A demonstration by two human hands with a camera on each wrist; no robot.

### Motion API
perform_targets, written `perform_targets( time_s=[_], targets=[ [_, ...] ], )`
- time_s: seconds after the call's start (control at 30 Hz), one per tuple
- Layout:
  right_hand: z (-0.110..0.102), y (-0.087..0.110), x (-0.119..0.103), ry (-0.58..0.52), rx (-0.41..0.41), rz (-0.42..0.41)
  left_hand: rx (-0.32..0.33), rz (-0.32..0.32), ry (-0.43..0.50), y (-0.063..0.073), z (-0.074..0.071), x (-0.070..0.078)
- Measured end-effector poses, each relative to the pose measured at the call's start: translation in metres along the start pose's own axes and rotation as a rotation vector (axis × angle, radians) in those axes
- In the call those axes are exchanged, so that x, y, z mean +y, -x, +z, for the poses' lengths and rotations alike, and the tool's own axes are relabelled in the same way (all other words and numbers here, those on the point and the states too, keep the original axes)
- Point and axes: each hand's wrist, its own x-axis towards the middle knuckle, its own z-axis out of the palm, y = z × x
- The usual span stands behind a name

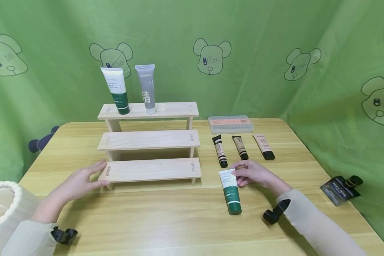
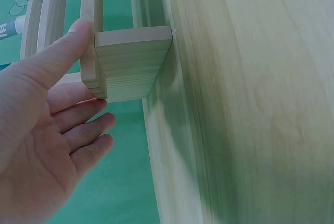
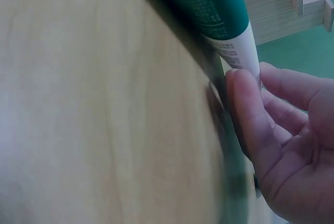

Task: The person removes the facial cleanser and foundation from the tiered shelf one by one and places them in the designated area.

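Note:
My right hand (image 1: 248,172) pinches the flat white end of a white-and-green squeeze tube (image 1: 231,192), thumb on one side and fingers on the other. In the right wrist view, the green part of the tube (image 3: 224,4) points away from the hand. At the left, my left hand (image 1: 80,179) holds the end of the lowest tier of a three-tier wooden display stand (image 1: 153,170). Its thumb lies on the near edge, as the left wrist view shows, with the index finger across from it. A second white-and-green tube (image 1: 116,90) and a grey tube (image 1: 146,89) stand on the top tier.
Right of the stand lie a black-capped striped tube (image 1: 220,151), a beige tube (image 1: 240,147) and a pink tube (image 1: 264,147). A clear plastic case (image 1: 230,124) sits behind them. A dark glass bottle (image 1: 340,190) lies near the right table edge; a white lampshade-like object (image 1: 9,213) stands left.

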Motion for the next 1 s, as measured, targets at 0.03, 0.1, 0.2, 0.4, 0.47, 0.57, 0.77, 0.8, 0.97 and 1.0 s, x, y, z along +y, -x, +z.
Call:
perform_targets(
  time_s=[0.03,0.1,0.2,0.4,0.47,0.57,0.77,0.8,0.97,1.0],
  targets=[
    [0.000,0.000,0.000,0.008,0.002,0.003,0.001,0.002,0.000,0.000,0.000,0.000],
    [-0.001,-0.001,0.000,0.023,0.007,0.010,0.004,0.007,-0.004,0.000,0.000,0.000],
    [-0.001,-0.003,0.001,0.045,0.012,0.017,0.007,0.014,-0.006,0.000,0.000,0.000],
    [-0.003,-0.005,0.002,0.081,0.006,0.023,0.006,0.008,-0.009,-0.001,0.000,0.000],
    [-0.005,-0.006,0.002,0.085,-0.004,0.023,0.005,0.005,-0.010,-0.001,0.000,0.000],
    [-0.006,-0.007,0.002,0.088,-0.011,0.022,0.006,0.006,-0.014,-0.001,-0.001,0.001],
    [-0.008,-0.004,-0.004,0.115,-0.008,0.014,0.009,0.011,-0.014,-0.001,-0.001,0.001],
    [-0.009,-0.003,-0.006,0.124,-0.002,0.011,0.009,0.012,-0.014,-0.001,-0.001,0.001],
    [-0.015,0.002,-0.022,0.188,0.045,-0.043,0.011,0.012,-0.014,-0.001,0.000,0.001],
    [-0.016,0.002,-0.026,0.200,0.057,-0.056,0.012,0.013,-0.015,0.000,0.000,0.001]
  ],
)
